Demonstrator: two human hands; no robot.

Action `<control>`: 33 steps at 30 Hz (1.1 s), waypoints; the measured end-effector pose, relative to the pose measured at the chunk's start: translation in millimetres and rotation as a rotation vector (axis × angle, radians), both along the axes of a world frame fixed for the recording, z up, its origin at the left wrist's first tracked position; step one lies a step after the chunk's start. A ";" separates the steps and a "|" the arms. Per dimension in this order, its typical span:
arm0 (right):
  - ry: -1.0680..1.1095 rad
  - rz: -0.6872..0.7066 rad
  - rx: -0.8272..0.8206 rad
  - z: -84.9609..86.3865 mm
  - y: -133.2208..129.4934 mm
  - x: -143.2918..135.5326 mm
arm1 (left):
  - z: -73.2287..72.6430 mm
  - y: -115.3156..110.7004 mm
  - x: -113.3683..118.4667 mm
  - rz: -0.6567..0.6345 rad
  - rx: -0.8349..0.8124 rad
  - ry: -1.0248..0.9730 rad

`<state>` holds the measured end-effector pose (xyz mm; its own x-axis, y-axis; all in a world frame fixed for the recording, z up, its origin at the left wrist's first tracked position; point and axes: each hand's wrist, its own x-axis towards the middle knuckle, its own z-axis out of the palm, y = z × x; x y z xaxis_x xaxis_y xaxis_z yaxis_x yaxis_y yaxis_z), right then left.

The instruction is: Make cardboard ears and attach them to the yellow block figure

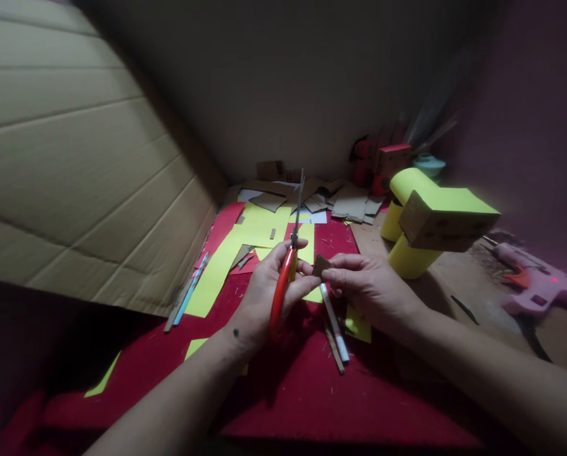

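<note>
My left hand (264, 291) is closed around a pair of scissors (279, 294) with red-orange handles, their blades pointing up and away from me. Between the thumb and fingers of my right hand (373, 285) is a small dark brown piece of cardboard (321, 266). My left thumb tip reaches that piece too, though whether it grips it I cannot tell. Below the hands, a white stick (334, 323) lies beside a thin cardboard strip (333, 345) on the red cloth (302, 405).
Yellow paper sheets (264, 221) and cardboard scraps (354, 201) cover the back. A large cardboard panel (74, 158) leans at left, near a blue pencil (191, 288). On the right stand a yellow paper-and-cardboard model (449, 218) and a pink glue gun (540, 278).
</note>
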<state>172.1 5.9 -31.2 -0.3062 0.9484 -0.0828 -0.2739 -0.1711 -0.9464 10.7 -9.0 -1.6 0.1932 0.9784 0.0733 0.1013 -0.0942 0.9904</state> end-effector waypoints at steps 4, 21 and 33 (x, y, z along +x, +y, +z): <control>0.018 0.019 -0.016 2.2 -2.0 -1.2 | 0.7 -1.4 1.9 0.036 0.011 -0.003; -0.058 0.010 0.060 3.3 -2.3 -0.2 | -6.5 -0.7 1.1 0.051 0.051 0.034; -0.023 0.015 0.036 5.9 0.8 2.1 | 1.0 -2.0 -3.0 -0.025 0.014 0.026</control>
